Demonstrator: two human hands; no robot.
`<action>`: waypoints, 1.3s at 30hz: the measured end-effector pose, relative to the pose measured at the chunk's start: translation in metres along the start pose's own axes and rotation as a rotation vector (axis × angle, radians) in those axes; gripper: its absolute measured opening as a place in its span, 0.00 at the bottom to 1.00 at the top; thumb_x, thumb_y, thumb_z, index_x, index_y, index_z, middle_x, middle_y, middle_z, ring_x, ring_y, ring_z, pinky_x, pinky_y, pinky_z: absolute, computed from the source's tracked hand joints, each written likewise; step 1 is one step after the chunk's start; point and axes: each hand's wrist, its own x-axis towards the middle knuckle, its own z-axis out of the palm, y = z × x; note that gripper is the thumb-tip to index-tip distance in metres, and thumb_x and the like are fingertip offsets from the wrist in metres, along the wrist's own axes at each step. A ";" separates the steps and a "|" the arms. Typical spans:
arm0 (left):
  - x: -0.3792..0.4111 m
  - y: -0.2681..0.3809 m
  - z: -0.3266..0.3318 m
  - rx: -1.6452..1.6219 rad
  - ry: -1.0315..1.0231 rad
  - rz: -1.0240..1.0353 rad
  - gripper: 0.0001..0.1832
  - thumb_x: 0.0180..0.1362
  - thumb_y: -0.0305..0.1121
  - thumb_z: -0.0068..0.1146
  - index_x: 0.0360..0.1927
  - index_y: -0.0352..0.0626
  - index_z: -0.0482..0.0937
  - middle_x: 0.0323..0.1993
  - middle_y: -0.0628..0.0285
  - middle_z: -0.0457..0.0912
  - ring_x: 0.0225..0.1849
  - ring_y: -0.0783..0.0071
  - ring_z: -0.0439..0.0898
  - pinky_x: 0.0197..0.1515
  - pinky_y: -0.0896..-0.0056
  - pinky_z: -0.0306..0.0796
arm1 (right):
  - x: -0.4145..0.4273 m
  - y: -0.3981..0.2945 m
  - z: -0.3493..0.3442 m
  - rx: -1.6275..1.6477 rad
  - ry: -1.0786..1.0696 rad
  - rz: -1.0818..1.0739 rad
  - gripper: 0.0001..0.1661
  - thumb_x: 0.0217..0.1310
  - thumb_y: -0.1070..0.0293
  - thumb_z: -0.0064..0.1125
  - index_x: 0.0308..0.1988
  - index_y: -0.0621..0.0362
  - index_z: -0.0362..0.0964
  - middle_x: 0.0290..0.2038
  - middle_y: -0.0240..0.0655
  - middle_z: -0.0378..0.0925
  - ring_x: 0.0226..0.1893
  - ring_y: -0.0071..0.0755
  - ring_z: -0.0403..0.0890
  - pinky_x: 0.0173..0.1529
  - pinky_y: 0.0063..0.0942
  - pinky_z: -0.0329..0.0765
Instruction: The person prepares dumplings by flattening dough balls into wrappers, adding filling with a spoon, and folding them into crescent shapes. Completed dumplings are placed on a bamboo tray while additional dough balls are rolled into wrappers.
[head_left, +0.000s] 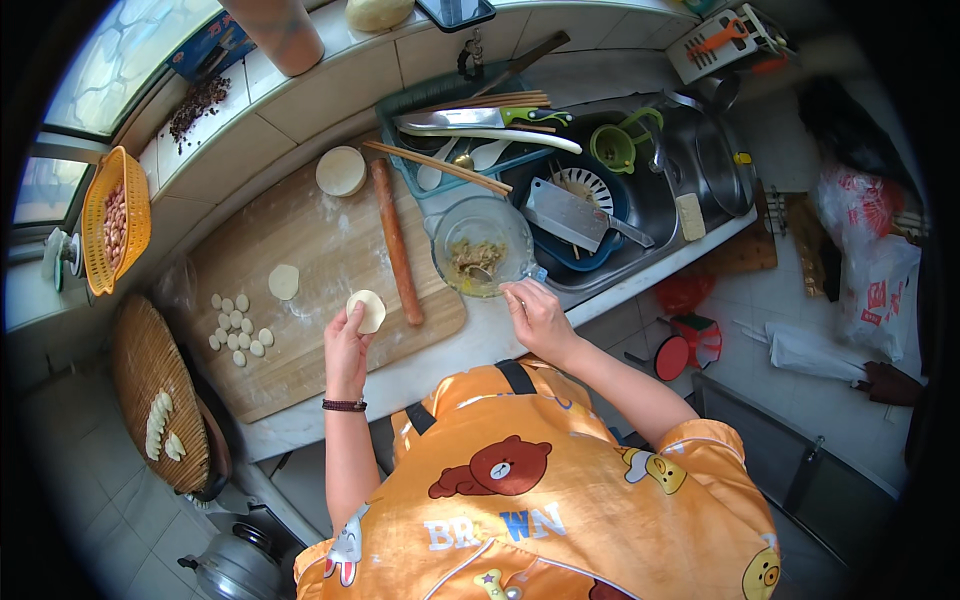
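Note:
Over the near part of a floured wooden board (337, 262), my left hand (351, 345) holds a round dough wrapper (371, 313) with the thumb on top. My right hand (538, 315) grips the handle end of a metal spoon (480, 274), whose bowl rests in the filling (477, 256) inside a glass bowl (517, 225). A wooden rolling pin (397, 244) lies between the wrapper and the bowl. Another wrapper (283, 283) lies flat on the board, left of several small dough pieces' right side (235, 320). A stack of wrappers (340, 171) sits at the back.
A woven tray (142, 345) at far left holds several dumplings (159, 424). Behind the bowl, a teal rack (420, 191) carries chopsticks (442, 166) and a knife (457, 118). A cleaver (570, 214) lies across a blue basin (585, 261) at the sink (645, 225).

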 end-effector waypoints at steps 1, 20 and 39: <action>-0.002 0.002 0.001 0.014 0.006 0.000 0.15 0.67 0.36 0.54 0.51 0.36 0.78 0.47 0.60 0.83 0.47 0.75 0.82 0.49 0.75 0.76 | -0.001 -0.004 0.000 0.016 0.048 0.005 0.08 0.64 0.77 0.52 0.41 0.70 0.71 0.34 0.49 0.79 0.36 0.54 0.79 0.40 0.40 0.77; -0.005 -0.005 0.018 0.110 -0.073 -0.036 0.16 0.66 0.37 0.55 0.50 0.35 0.79 0.45 0.62 0.83 0.45 0.77 0.81 0.49 0.73 0.75 | -0.007 -0.059 0.025 0.011 0.225 0.024 0.07 0.61 0.80 0.52 0.41 0.70 0.69 0.31 0.49 0.78 0.31 0.52 0.80 0.35 0.39 0.78; -0.013 -0.009 0.034 0.136 -0.102 -0.080 0.15 0.67 0.37 0.54 0.49 0.37 0.80 0.43 0.64 0.84 0.43 0.80 0.81 0.46 0.75 0.74 | -0.007 -0.003 0.031 0.056 0.070 0.129 0.09 0.65 0.74 0.49 0.42 0.68 0.72 0.37 0.51 0.77 0.40 0.56 0.77 0.44 0.42 0.74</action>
